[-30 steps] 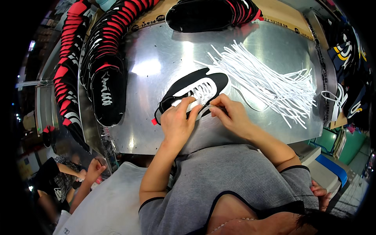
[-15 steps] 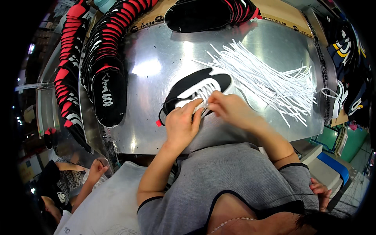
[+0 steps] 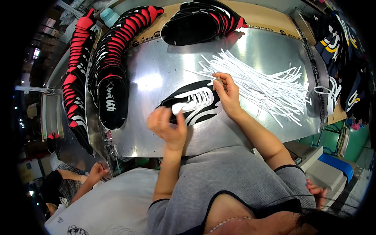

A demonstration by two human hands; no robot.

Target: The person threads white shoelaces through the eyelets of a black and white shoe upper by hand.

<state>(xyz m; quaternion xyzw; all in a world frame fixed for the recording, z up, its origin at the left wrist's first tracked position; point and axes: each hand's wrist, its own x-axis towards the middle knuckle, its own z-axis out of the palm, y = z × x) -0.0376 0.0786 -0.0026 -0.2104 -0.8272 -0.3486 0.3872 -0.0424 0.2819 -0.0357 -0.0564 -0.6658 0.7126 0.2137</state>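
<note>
A black shoe upper with white stripes and white lacing lies on the metal tabletop in front of me. My right hand grips its right-hand end, the thumb on top and the fingers curled round the edge. At the opposite end, by the white tongue, is my left hand. Motion smears its fingers, so whether they hold anything is unclear. Just beyond my right hand lies a loose bundle of white shoelaces.
Nested rows of black-and-red shoe uppers run along the left, with another stack at the back. A cardboard strip borders the far edge. Dark uppers hang at the right. Another person's hand is at lower left.
My right hand has left the lacing and taken the upper's right end. My left hand has moved left and down off the lacing. The upper now shows more of its laced front.
</note>
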